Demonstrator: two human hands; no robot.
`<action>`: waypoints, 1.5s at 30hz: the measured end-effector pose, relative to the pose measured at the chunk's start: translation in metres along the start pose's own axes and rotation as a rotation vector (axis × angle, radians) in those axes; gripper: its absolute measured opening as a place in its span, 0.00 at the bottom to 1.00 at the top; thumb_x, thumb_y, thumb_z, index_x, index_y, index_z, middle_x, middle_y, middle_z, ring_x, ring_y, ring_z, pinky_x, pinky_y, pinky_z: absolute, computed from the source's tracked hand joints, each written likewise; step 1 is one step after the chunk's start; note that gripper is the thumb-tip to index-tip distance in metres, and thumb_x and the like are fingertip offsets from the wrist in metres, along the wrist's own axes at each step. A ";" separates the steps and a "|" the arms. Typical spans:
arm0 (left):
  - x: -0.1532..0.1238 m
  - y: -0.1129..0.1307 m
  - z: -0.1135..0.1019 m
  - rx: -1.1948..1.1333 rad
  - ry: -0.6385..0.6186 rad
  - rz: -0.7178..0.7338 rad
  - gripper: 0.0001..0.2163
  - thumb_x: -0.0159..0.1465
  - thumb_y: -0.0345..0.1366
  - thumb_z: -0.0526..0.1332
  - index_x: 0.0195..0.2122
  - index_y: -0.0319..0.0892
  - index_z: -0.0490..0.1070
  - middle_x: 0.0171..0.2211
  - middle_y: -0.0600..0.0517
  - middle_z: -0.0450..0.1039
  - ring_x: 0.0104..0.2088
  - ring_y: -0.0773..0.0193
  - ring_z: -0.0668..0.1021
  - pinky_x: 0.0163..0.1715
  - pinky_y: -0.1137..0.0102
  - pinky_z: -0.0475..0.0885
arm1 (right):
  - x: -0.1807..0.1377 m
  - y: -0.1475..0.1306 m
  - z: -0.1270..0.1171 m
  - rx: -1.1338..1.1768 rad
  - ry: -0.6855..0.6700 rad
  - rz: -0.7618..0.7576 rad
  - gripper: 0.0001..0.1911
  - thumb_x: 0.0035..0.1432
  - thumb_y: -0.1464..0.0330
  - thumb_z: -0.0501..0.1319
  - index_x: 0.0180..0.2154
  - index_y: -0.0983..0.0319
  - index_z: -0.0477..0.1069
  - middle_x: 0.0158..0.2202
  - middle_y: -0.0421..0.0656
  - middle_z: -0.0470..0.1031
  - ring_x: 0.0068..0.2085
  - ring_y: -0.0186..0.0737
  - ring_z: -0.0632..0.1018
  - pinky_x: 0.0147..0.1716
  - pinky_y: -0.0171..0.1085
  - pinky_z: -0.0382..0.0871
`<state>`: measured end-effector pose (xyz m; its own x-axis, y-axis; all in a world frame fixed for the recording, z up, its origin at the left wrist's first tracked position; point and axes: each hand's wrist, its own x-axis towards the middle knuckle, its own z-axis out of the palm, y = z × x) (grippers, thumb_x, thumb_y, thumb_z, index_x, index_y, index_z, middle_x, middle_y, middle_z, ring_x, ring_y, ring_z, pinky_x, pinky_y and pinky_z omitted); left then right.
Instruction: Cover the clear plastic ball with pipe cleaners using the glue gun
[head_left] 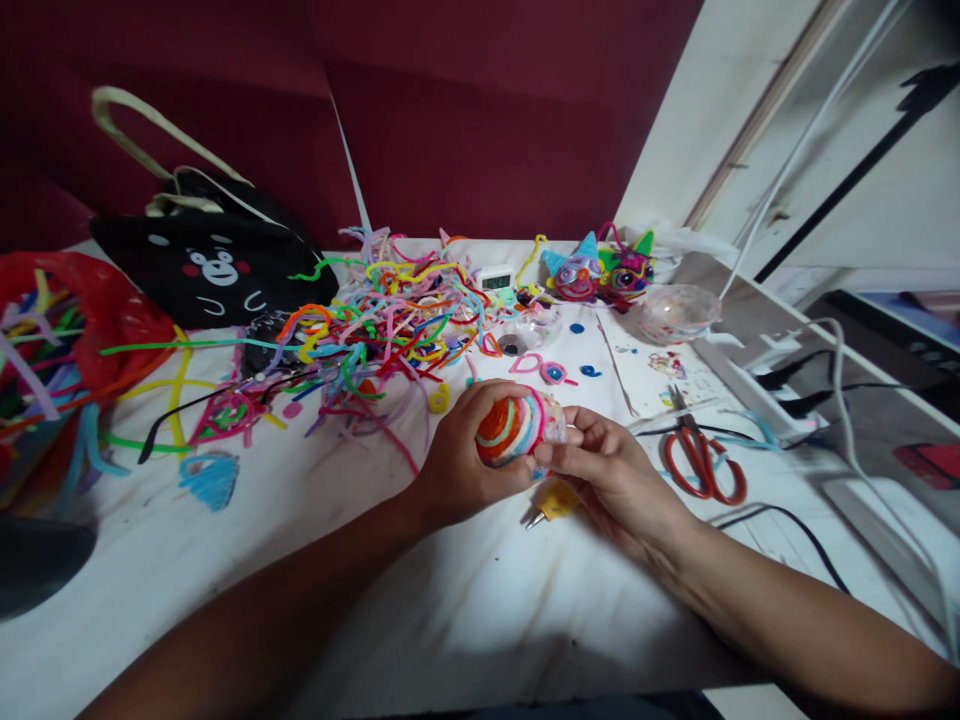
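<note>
A ball wrapped in coils of colored pipe cleaner point(508, 430), orange, white, blue and pink, is held above the white table. My left hand point(466, 455) curls around its left side, thumb underneath. The fingers of my right hand point(611, 462) are pressed together against the ball's right side, where a paler, speckled patch shows. Whether they also pinch a strip there is hidden. Just below the right hand, a yellow glue gun point(556, 500) with a metal nozzle pokes out, partly covered by that hand. Red-handled scissors point(697, 455) lie to the right.
A tangled heap of pipe cleaners point(405, 310) fills the back middle. Further left are a red bag of pipe cleaners point(127, 310) and a black tote point(217, 260). Two finished-looking pipe-cleaner figures point(577, 270) and a clear bowl point(679, 312) stand behind. Cables point(847, 400) run along the right.
</note>
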<state>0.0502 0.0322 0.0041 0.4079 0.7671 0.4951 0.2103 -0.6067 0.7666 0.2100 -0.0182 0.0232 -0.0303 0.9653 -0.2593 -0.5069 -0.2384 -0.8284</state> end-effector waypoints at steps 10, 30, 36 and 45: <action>0.000 -0.003 0.002 -0.062 -0.003 -0.076 0.23 0.49 0.30 0.63 0.49 0.43 0.69 0.51 0.45 0.74 0.50 0.52 0.78 0.51 0.60 0.73 | -0.001 -0.001 -0.003 -0.030 -0.003 0.054 0.24 0.33 0.71 0.79 0.34 0.61 0.72 0.25 0.37 0.80 0.26 0.32 0.78 0.33 0.33 0.74; -0.005 -0.004 0.008 -0.007 0.009 0.050 0.25 0.49 0.28 0.63 0.50 0.44 0.66 0.52 0.43 0.71 0.54 0.51 0.76 0.56 0.57 0.71 | -0.009 -0.001 -0.002 0.026 -0.010 0.049 0.22 0.32 0.74 0.77 0.32 0.61 0.73 0.22 0.35 0.77 0.24 0.31 0.75 0.30 0.33 0.71; -0.007 -0.002 0.008 -0.003 0.016 0.032 0.25 0.49 0.28 0.63 0.50 0.44 0.67 0.53 0.43 0.71 0.56 0.50 0.75 0.58 0.55 0.70 | -0.009 0.001 -0.003 0.037 -0.024 0.051 0.21 0.32 0.73 0.77 0.32 0.61 0.73 0.24 0.35 0.78 0.26 0.31 0.75 0.31 0.32 0.71; -0.010 -0.005 0.011 0.019 0.078 0.077 0.28 0.45 0.26 0.62 0.50 0.45 0.67 0.52 0.44 0.71 0.54 0.49 0.75 0.56 0.55 0.71 | -0.005 0.008 -0.007 0.032 -0.042 0.033 0.20 0.35 0.73 0.76 0.33 0.61 0.74 0.27 0.37 0.79 0.29 0.33 0.76 0.34 0.33 0.71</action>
<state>0.0545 0.0252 -0.0096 0.3529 0.7316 0.5833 0.1978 -0.6676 0.7177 0.2121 -0.0262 0.0140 -0.0827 0.9608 -0.2644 -0.5327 -0.2669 -0.8031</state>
